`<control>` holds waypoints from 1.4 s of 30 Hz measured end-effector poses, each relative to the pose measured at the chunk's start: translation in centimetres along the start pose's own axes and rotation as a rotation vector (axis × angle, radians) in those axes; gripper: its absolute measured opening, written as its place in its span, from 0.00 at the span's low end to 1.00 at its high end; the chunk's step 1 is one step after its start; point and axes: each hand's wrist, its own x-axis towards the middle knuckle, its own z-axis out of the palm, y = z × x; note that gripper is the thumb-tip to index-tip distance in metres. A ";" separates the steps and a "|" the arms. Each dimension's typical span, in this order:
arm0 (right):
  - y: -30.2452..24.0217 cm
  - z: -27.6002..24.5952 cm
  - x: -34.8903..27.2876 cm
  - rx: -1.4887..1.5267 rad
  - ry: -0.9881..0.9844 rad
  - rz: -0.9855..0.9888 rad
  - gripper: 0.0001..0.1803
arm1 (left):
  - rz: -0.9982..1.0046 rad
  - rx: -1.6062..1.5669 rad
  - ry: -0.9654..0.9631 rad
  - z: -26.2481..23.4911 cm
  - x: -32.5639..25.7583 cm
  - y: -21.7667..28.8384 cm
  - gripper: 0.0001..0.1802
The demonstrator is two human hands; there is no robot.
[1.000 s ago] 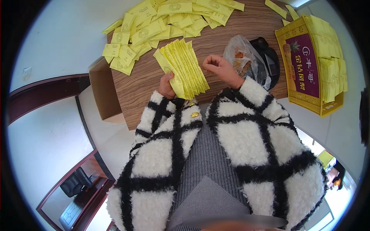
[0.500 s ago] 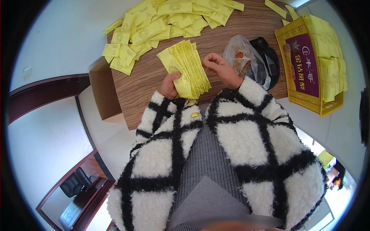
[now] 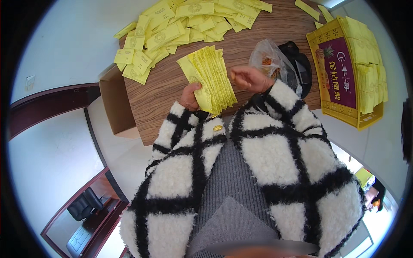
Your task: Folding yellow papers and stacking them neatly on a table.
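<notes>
A fanned stack of flat yellow paper packets (image 3: 211, 79) is in my left hand (image 3: 190, 95), whose thumb presses on the stack's left side while the fingers stay hidden beneath. Just right of the fan, my right hand (image 3: 251, 80) hovers apart from it. Its fingers are loosely bent and apart, and no object shows in them. Beyond both hands, a loose heap of the same yellow packets (image 3: 165, 34) spreads over the far left of the wood-grain table (image 3: 241, 41).
Right of my right hand lie a clear plastic bag (image 3: 264, 53) with reddish-brown contents and a black object (image 3: 304, 71). A yellow crate (image 3: 316, 60) full of upright packets stands at the right. A cardboard box (image 3: 115, 101) sits by the table's left edge.
My right hand has turned, and its pinched fingers have loosened. The packets in my left hand are fanned slightly wider, with the left hand nearly in place.
</notes>
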 end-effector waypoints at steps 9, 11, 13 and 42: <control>-1.6 3.5 1.9 -1.244 0.146 0.359 0.18 | -0.105 0.213 0.026 3.1 -0.1 0.7 0.36; -2.1 5.6 2.5 -1.333 0.170 0.425 0.23 | -0.074 0.253 0.035 2.3 -0.6 0.5 0.36; -3.3 5.0 2.5 -1.419 0.207 0.456 0.27 | -0.065 0.278 0.069 2.4 -0.3 0.5 0.35; -0.4 5.0 9.5 -2.427 0.365 -0.452 0.53 | 0.525 1.496 0.388 -3.7 5.2 1.5 0.47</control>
